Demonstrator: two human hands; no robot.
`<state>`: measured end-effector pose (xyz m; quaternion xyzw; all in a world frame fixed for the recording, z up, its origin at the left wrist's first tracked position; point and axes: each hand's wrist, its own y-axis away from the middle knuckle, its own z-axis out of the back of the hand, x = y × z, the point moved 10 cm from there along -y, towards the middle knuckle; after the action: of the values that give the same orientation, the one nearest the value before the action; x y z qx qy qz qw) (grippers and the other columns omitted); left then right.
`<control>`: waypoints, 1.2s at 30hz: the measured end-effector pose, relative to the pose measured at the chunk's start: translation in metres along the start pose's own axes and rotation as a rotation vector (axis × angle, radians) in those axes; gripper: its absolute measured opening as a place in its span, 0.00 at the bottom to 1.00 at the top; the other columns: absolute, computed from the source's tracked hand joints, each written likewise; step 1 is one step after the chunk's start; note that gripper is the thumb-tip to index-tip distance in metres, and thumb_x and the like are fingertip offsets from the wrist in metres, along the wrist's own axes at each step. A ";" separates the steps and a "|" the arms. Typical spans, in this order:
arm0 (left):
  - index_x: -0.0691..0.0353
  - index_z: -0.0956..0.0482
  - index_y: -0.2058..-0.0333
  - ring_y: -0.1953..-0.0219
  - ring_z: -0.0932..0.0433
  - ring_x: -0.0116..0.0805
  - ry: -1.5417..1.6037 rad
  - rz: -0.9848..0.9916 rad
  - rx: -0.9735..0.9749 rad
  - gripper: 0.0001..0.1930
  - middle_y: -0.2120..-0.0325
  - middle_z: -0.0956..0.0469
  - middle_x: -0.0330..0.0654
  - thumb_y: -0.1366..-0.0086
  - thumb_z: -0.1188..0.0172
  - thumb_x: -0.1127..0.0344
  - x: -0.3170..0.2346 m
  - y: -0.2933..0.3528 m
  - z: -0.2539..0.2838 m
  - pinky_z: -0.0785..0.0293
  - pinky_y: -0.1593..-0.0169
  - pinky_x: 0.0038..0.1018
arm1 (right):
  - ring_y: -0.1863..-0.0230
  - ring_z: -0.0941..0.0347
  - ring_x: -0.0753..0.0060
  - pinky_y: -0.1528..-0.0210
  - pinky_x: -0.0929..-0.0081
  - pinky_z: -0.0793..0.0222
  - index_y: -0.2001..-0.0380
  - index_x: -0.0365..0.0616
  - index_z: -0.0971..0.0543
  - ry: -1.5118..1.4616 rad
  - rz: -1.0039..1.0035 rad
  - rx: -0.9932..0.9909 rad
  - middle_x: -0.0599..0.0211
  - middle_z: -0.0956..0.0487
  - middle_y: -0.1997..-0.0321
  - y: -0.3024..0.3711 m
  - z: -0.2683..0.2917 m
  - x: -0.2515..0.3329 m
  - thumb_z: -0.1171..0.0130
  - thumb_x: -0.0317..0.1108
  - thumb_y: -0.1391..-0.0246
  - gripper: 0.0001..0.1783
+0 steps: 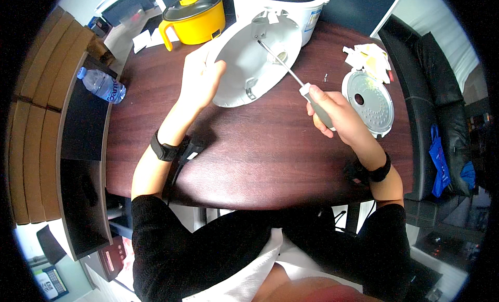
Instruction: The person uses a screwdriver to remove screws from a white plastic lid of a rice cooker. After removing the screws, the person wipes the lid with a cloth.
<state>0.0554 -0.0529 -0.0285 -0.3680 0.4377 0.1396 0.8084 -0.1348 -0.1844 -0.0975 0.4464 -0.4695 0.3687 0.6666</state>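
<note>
My left hand [201,77] is closed on the left rim of a large white appliance lid [236,65], tilted so that its silvery inside faces me. Inside the lid are a small bracket [259,27] near the far edge, a round opening and a metal clip [250,87]. In my right hand [335,110] is a screwdriver [292,73] with a grey and white handle. Its tip points at the bracket's near end; whether it touches a screw there, I cannot tell. Right behind the lid stands a white round cooker body [310,13]; any join between them is hidden.
A yellow pot [200,21] with a dark lid stands far left, and a water bottle [102,85] lies left. To the right are a grey perforated disc [382,115], crumpled tissues [371,60] and tiny loose pieces [326,77], all on the dark wooden table [249,161].
</note>
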 end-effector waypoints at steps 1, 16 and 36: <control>0.71 0.26 0.56 0.65 0.25 0.31 0.003 0.013 0.006 0.21 0.67 0.22 0.48 0.50 0.52 0.71 0.001 0.000 0.000 0.30 0.57 0.26 | 0.94 0.45 0.84 0.91 0.86 0.50 0.78 0.42 0.30 -0.010 -0.005 0.013 0.72 0.36 0.93 -0.001 -0.002 -0.002 0.63 0.55 0.36 0.29; 0.70 0.27 0.54 0.63 0.25 0.33 0.028 -0.006 0.005 0.22 0.66 0.22 0.48 0.50 0.51 0.71 0.001 0.001 -0.003 0.30 0.55 0.27 | 0.95 0.47 0.84 0.92 0.85 0.52 0.79 0.42 0.31 -0.206 -0.068 0.008 0.72 0.36 0.92 -0.002 -0.015 -0.012 0.63 0.56 0.37 0.29; 0.69 0.27 0.53 0.62 0.23 0.34 -0.017 -0.051 0.009 0.22 0.64 0.22 0.50 0.50 0.51 0.73 -0.004 0.002 -0.004 0.29 0.55 0.28 | 0.93 0.49 0.90 0.92 0.89 0.55 0.79 0.45 0.30 0.069 0.027 -0.146 0.80 0.39 0.93 0.002 0.008 0.002 0.60 0.56 0.37 0.27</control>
<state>0.0499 -0.0537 -0.0276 -0.3740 0.4220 0.1201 0.8171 -0.1385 -0.1909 -0.0943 0.3773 -0.4780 0.3572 0.7082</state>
